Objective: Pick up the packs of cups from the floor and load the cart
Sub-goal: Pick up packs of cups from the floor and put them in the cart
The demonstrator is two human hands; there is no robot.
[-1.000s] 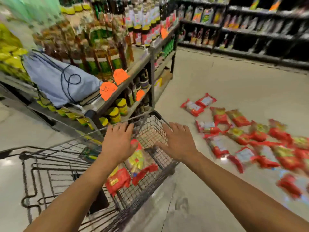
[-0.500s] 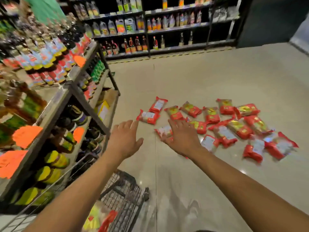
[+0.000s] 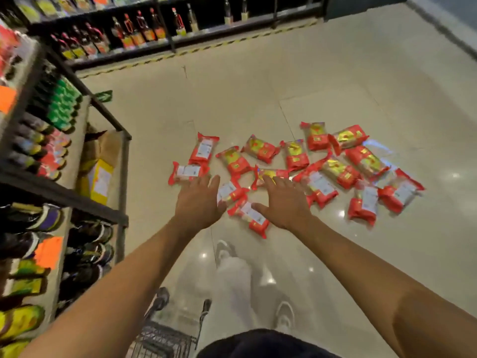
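Several red and gold packs of cups [image 3: 320,161] lie scattered on the shiny beige floor ahead of me. The nearest pack [image 3: 251,218] lies between my two hands. My left hand [image 3: 198,200] stretches out above the floor with fingers spread and holds nothing; its fingertips reach over a pack with a white label [image 3: 187,173]. My right hand [image 3: 284,202] is likewise open and empty, hovering over the packs in the middle. Only a corner of the wire cart [image 3: 165,339] shows at the bottom edge, below my arms.
A dark metal shelf rack [image 3: 124,156] full of bottles and jars stands close on my left, with a cardboard box [image 3: 99,166] on its lower shelf. Another bottle shelf [image 3: 154,29] runs along the back. My legs and shoes [image 3: 284,313] are below.
My view has swung away from the cart to the floor. Both hands have left the cart's basket and now reach forward and down over the packs, empty.
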